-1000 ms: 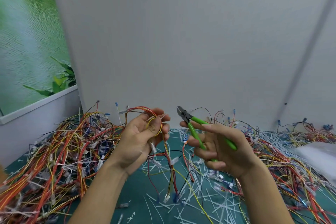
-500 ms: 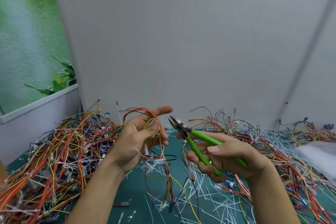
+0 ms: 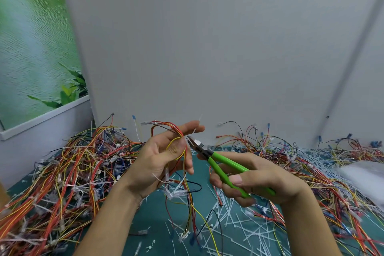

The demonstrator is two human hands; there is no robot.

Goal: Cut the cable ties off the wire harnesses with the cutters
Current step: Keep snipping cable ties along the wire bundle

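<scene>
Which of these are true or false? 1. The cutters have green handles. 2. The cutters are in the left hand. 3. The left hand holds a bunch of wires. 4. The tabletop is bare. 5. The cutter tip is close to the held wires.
1. True: the cutters have green handles.
2. False: the right hand grips them.
3. True: the left hand holds a bunch of wires.
4. False: the table is strewn with wire piles and cut white ties.
5. True: the tip sits right beside the held wires.

Two hands (image 3: pixel 158 164), one pair of green cutters (image 3: pixel 224 164), two wire heaps (image 3: pixel 62 172).
</scene>
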